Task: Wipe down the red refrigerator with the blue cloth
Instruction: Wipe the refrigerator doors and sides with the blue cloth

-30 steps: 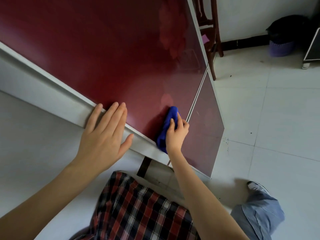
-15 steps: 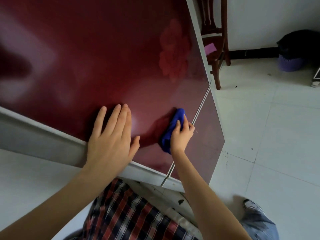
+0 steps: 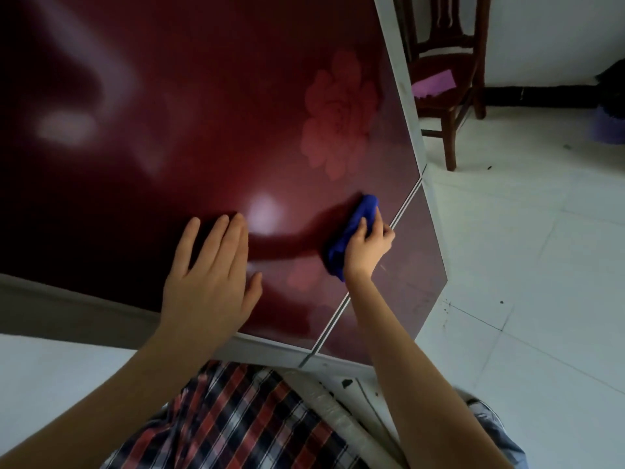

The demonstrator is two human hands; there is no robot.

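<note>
The red refrigerator [image 3: 209, 106] fills the upper left of the head view, its glossy door printed with a faint flower. A thin silver seam divides the upper door from the lower door at the right. My right hand [image 3: 367, 247] grips the bunched blue cloth [image 3: 351, 231] and presses it against the upper door, just left of that seam. My left hand [image 3: 211, 282] lies flat on the door with straight fingers, near its grey lower edge and well left of the cloth.
A dark wooden chair [image 3: 446, 72] with a pink sheet on its seat stands behind the refrigerator's right edge. White tiled floor [image 3: 527, 252] spreads to the right. A dark bin with a purple base [image 3: 608, 110] sits at the far right by the wall.
The view has tilted up along the door. My right hand has slid the cloth up from the door's bottom edge. My left hand has shifted from the grey edge onto the red surface.
</note>
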